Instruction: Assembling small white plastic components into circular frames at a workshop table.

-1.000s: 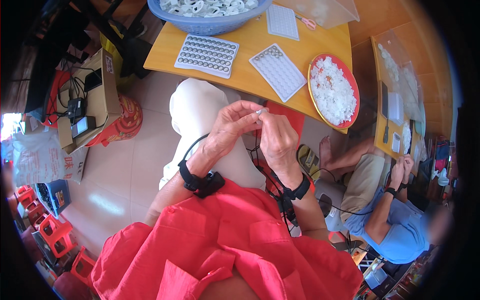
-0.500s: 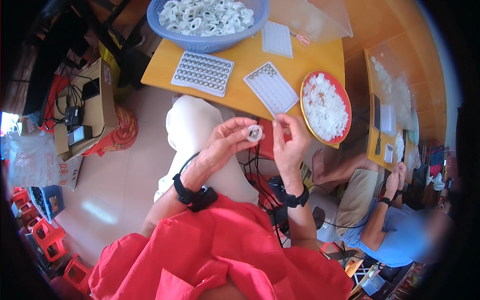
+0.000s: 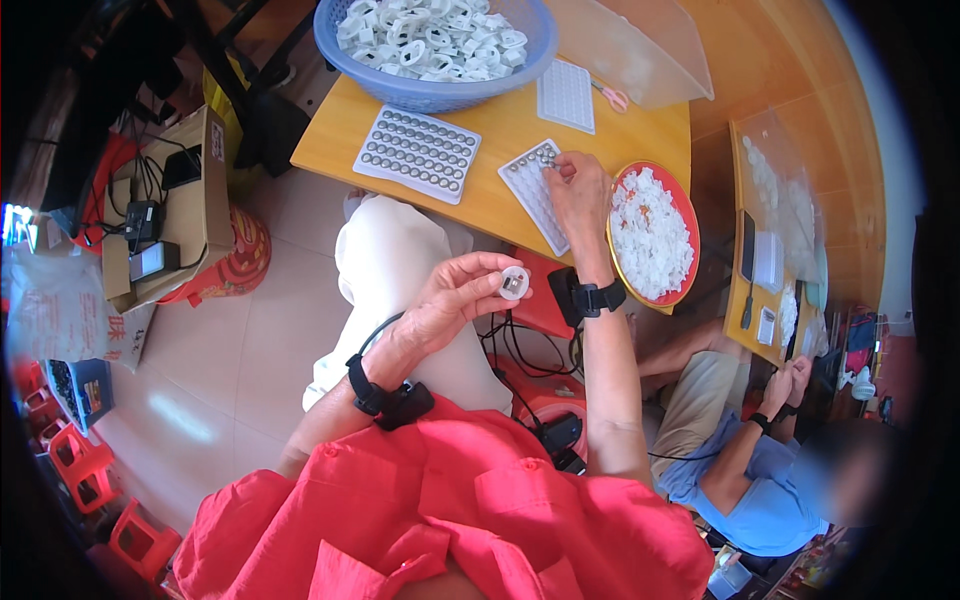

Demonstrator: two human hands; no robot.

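Observation:
My left hand (image 3: 452,297) pinches a small round whitish plastic casing (image 3: 514,283) with a metal piece inside, held above my lap. My right hand (image 3: 582,200) reaches over the table to a partly filled white tray (image 3: 532,200). Its thumb and fingers come together beside the silver button cells (image 3: 545,152) at the tray's far end; what sits between the fingertips is hidden. Left of it lies a second white tray (image 3: 420,152), filled with rows of button cells. A red oval tray with a gold rim (image 3: 684,190) holds a heap of small white translucent pieces right of my right hand.
At the table's far side stand a blue plastic basket (image 3: 430,95) of white plastic parts, another white tray (image 3: 567,95), pink-handled scissors (image 3: 615,97) and a clear bin (image 3: 640,50). Black cables (image 3: 520,345) hang beside my lap. A person in blue (image 3: 755,490) works at the right table.
My right hand has moved forward from beside the casing to the partly filled tray. My left hand still holds the casing, near the same place. The view has shifted slightly.

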